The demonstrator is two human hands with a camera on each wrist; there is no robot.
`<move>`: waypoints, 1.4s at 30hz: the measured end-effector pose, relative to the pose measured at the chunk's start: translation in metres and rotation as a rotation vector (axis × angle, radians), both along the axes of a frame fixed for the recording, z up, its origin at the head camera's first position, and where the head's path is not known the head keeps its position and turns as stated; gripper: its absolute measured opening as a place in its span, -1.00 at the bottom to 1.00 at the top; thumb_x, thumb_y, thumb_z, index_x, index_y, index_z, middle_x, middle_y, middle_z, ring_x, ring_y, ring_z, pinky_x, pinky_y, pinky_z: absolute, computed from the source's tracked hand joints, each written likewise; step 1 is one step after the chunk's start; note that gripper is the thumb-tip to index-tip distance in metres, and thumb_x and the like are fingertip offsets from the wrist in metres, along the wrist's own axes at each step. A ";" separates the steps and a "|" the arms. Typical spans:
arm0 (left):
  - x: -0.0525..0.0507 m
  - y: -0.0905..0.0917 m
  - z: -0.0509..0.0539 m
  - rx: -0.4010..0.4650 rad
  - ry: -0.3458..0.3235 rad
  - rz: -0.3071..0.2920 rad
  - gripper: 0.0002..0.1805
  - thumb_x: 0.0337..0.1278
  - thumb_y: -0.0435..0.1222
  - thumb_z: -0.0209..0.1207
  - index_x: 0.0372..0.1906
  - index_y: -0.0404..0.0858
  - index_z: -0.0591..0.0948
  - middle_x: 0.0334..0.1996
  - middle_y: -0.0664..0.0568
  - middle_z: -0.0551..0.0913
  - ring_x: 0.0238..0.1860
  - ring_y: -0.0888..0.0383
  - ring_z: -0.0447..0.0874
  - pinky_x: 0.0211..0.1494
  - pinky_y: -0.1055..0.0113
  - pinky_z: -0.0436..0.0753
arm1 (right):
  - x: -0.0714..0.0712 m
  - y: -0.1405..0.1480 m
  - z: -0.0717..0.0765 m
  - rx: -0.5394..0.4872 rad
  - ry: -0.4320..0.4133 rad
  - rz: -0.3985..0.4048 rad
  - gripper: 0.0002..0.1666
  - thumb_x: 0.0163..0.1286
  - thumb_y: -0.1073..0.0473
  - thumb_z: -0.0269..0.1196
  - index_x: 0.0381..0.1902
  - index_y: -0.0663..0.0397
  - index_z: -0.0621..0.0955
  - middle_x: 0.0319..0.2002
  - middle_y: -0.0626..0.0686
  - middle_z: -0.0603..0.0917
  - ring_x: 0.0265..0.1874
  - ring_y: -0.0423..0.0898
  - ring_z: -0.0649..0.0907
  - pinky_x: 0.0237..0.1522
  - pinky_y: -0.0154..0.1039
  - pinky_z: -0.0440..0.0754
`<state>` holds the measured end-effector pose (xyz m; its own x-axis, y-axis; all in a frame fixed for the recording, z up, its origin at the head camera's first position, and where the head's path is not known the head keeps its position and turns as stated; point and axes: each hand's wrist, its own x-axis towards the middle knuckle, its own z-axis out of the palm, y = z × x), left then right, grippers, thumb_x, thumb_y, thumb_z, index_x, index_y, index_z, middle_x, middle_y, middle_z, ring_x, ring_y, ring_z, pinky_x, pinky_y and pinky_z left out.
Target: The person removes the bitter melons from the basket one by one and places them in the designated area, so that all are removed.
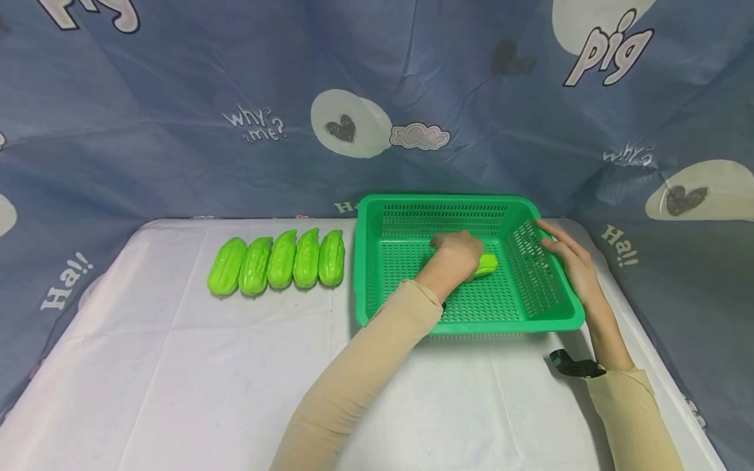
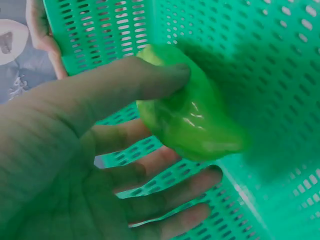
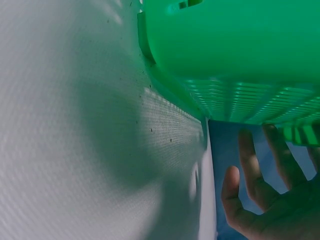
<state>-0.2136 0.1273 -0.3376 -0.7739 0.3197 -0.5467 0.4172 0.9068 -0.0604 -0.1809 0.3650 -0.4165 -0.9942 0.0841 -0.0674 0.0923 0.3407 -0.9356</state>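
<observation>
My left hand (image 1: 455, 254) is inside the green plastic basket (image 1: 465, 326), pinching a bright green toy bitter melon (image 2: 192, 117) between thumb and index finger. In the left wrist view its other fingers are spread beside the melon, whose pointed end faces away from the palm. Most of this melon is hidden by the hand in the head view. My right hand (image 1: 574, 265) rests on the basket's right rim with fairly straight fingers. In the right wrist view the fingers (image 3: 255, 172) touch or nearly touch the basket's outer side.
Several more green bitter melons (image 1: 283, 260) lie side by side in a row on the white tablecloth (image 1: 235, 386), left of the basket. Behind the table hangs a blue printed cloth (image 1: 235, 78), which also borders both sides.
</observation>
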 end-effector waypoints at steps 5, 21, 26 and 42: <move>0.000 0.001 0.003 -0.009 0.030 -0.038 -0.34 0.58 -0.07 0.13 0.67 0.16 0.33 0.72 0.13 0.23 0.63 0.08 0.38 0.62 0.01 0.46 | -0.001 0.000 -0.001 -0.007 0.008 0.003 -0.37 0.71 -0.14 0.09 0.65 -0.40 0.38 0.60 -0.12 0.38 -0.07 -0.40 0.68 -0.16 -0.48 0.67; 0.014 -0.026 0.026 0.137 0.263 -0.094 -0.16 0.52 0.09 0.21 0.74 0.11 0.17 0.65 -0.03 0.34 0.58 -0.15 0.44 0.64 0.01 0.46 | -0.001 0.002 -0.002 -0.014 0.009 0.010 -0.38 0.71 -0.14 0.08 0.65 -0.41 0.39 0.60 -0.11 0.38 -0.05 -0.39 0.69 -0.15 -0.48 0.68; 0.019 -0.045 0.035 0.295 0.342 -0.122 -0.16 0.45 0.08 0.32 0.68 0.04 0.28 0.55 -0.06 0.46 0.44 -0.15 0.58 0.54 -0.03 0.55 | -0.001 0.002 -0.001 -0.016 0.010 0.012 -0.38 0.71 -0.14 0.09 0.65 -0.40 0.39 0.59 -0.12 0.39 -0.05 -0.39 0.69 -0.15 -0.48 0.68; 0.050 -0.096 0.053 0.626 0.507 -0.178 -0.42 0.43 -0.05 0.35 0.41 -0.03 0.43 0.14 0.03 0.61 -0.08 0.08 0.64 0.00 0.22 0.59 | 0.000 0.002 -0.001 0.048 0.009 0.015 -0.36 0.72 -0.18 0.04 0.67 -0.42 0.34 0.61 -0.11 0.38 0.01 -0.42 0.65 -0.10 -0.50 0.66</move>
<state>-0.1637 0.0310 -0.2842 -0.7877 0.5905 0.1755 0.6160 0.7578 0.2150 -0.1810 0.3671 -0.4175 -0.9959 0.0722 -0.0545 0.0783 0.3863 -0.9191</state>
